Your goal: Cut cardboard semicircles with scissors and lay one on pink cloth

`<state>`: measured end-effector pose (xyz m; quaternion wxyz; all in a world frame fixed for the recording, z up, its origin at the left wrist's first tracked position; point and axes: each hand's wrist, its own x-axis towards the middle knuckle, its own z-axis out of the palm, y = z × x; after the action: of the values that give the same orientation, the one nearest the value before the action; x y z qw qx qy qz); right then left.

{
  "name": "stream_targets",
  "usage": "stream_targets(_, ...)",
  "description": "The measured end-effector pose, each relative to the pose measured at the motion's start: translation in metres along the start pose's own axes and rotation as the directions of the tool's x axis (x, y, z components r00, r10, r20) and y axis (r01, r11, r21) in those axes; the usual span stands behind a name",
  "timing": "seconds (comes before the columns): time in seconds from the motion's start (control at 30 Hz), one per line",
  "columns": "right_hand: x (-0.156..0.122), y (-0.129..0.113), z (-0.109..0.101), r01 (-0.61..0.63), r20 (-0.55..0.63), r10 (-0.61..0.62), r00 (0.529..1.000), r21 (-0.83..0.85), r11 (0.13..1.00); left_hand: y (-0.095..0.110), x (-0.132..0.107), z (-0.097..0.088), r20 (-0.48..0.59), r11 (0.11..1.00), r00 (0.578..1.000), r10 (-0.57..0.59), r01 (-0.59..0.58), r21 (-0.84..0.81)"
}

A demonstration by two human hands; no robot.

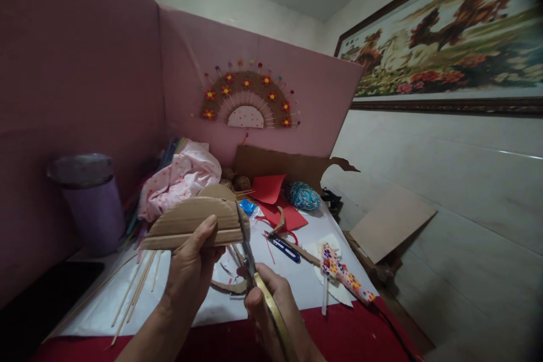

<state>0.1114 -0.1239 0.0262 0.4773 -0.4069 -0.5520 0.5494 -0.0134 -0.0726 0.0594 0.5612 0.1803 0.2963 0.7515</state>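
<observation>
My left hand (pixel 195 260) grips a half-round piece of brown cardboard (pixel 182 220) from below, its thumb lying across the front face. In my right hand (pixel 271 300) is a pair of scissors (pixel 271 308) with gold-coloured handles. Their dark blades point upward against the right edge of the cardboard. Whether the blades are fully closed there is hard to make out. Under the hands, a curved cardboard strip (pixel 229 287) rests on the white sheet (pixel 148 305). Another rounded cardboard piece (pixel 218 192) shows just behind the held one.
Right of my hands lie a blue cutter (pixel 285 248) and a flower-patterned glue gun (pixel 343 274) with its cord. Further back are red paper (pixel 284 215), blue yarn (pixel 303 196), and pink cloth (pixel 186 175). Thin sticks (pixel 136 288) and a purple bin (pixel 93 209) are left. A decorated fan (pixel 246 82) hangs behind.
</observation>
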Motion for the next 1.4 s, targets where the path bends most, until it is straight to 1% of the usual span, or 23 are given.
stream_targets(0.13,0.004,0.007,0.003,-0.006,-0.068,0.011,0.998,0.073,0.997,0.000,-0.002,0.001,0.007,1.000,1.000,-0.008,0.009,-0.013)
stream_targets(0.27,0.001,0.009,0.005,-0.046,-0.096,0.052,0.994,0.066,0.997,0.001,-0.001,0.001,0.020,0.999,0.999,-0.032,0.033,-0.040)
stream_targets(0.33,-0.003,0.005,0.004,-0.065,-0.067,0.068,0.995,0.040,0.997,0.001,0.000,0.001,0.007,0.999,0.999,-0.032,0.033,-0.038)
stream_targets(0.4,-0.006,-0.001,0.000,-0.059,-0.014,0.060,0.998,0.008,0.998,0.002,0.000,0.000,-0.001,0.999,1.000,-0.031,0.031,-0.013)
stream_targets(0.5,-0.008,-0.006,-0.006,0.000,0.054,0.003,0.999,-0.063,0.998,0.002,-0.001,0.000,0.021,0.999,0.999,-0.033,0.032,0.034)
stream_targets(0.57,-0.007,-0.006,-0.010,0.015,0.070,-0.008,0.997,-0.098,0.995,0.002,-0.002,0.001,0.035,0.998,0.999,-0.029,0.027,0.055)
stream_targets(0.63,-0.006,-0.005,-0.011,0.000,0.069,0.007,0.998,-0.104,0.995,0.003,-0.003,0.000,0.045,0.997,0.998,-0.036,0.033,0.063)
stream_targets(0.7,-0.005,-0.004,-0.009,-0.010,0.048,0.014,0.999,-0.075,0.997,0.003,-0.002,0.000,0.065,0.997,0.997,-0.051,0.047,0.065)
stream_targets(0.8,-0.004,-0.001,-0.005,-0.009,0.002,0.009,1.000,0.036,0.999,0.001,0.000,-0.003,0.086,0.996,0.994,-0.063,0.058,0.065)
stream_targets(0.87,-0.002,0.002,-0.003,-0.010,0.003,0.010,1.000,0.086,0.996,0.000,0.000,-0.004,0.090,0.996,0.994,-0.068,0.062,0.067)
stream_targets(0.97,-0.001,0.006,-0.002,-0.007,0.008,0.006,1.000,0.086,0.996,-0.001,0.001,-0.006,0.090,0.995,0.993,-0.073,0.066,0.072)
stream_targets(1.07,-0.004,0.003,-0.002,-0.008,-0.040,0.012,0.999,0.084,0.996,0.000,0.001,-0.006,0.097,0.995,0.993,-0.066,0.058,0.076)
stream_targets(1.1,-0.005,0.001,-0.002,-0.018,-0.041,0.021,0.999,0.075,0.997,0.000,0.001,-0.006,0.101,0.995,0.993,-0.062,0.055,0.079)
stream_targets(1.2,-0.010,-0.009,-0.007,-0.049,0.023,0.048,0.999,0.015,0.999,0.002,0.001,-0.006,0.098,0.992,0.993,-0.073,0.063,0.105)
stream_targets(1.3,-0.009,-0.015,-0.013,-0.021,0.078,0.026,0.997,-0.062,0.998,0.002,0.000,-0.007,0.095,0.986,0.990,-0.102,0.088,0.141)
stream_targets(1.4,-0.005,-0.015,-0.019,0.005,0.102,0.007,0.995,-0.114,0.993,0.003,0.001,-0.008,0.133,0.979,0.982,-0.137,0.113,0.172)
